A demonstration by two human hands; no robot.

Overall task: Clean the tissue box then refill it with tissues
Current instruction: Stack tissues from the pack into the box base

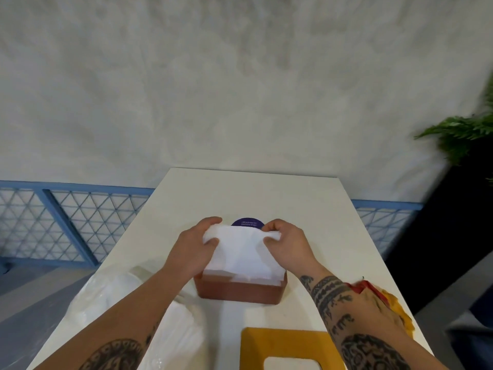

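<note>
Nearest edge of the white bench (306, 209): yellow lid (288, 345) lying flat, rectangular slot showing the bench through it, cut off by the frame bottom. Right of it, under the right forearm, a yellow-orange cloth (400, 313) with a bit of red at its far end; mostly hidden by the arm. Left side: clear plastic bag (112, 297) with white tissue inside, partly under the left forearm, running to the bench's left edge.

Mid bench: brown box (240, 291), open top, lid off, standing upright, just beyond the lid and apart from it. A white tissue stack (240, 252) sits in the box, lower part inside, upper part sticking well above the rim.

Left hand (194, 249): grip closed on the stack's upper left corner, thumb on the near face, fingers wrapped over the far side. Right hand (286, 245): grip closed on the upper right corner, tissue bunched between thumb and fingers. Both forearms bare, tattooed.

Just behind the stack, between the hands: purple round disc (247, 222) on the bench with small print, unreadable; lower part hidden by the tissue.

Beyond the bench: grey wall, blue mesh railing (66, 220) left and right, green plant (464, 134) at far right.
</note>
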